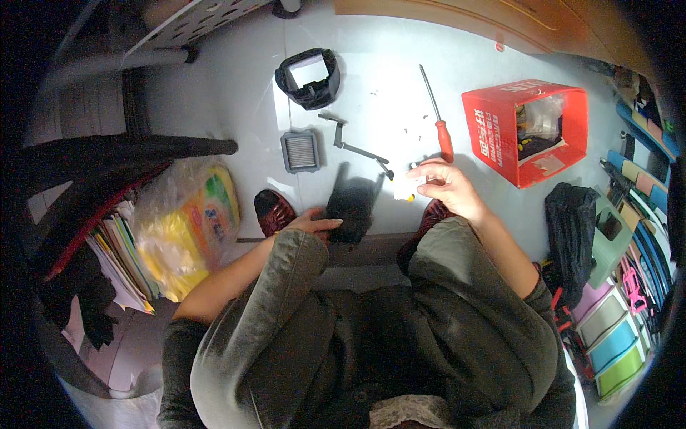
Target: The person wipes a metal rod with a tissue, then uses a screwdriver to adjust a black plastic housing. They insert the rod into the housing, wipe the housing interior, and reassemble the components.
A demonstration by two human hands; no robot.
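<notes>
Head view: right hand [446, 187] pinches small white part [405, 187]; left hand [314, 223] flat on black casing [351, 204].

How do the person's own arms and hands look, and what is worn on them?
Both forearms are bare; dark sleeves appear pushed up above the elbows. The left hand and the right hand wear no gloves. No watch, ring or bracelet is visible, though small details are hard to tell. The arms pass over knees in grey-green trousers.
</notes>
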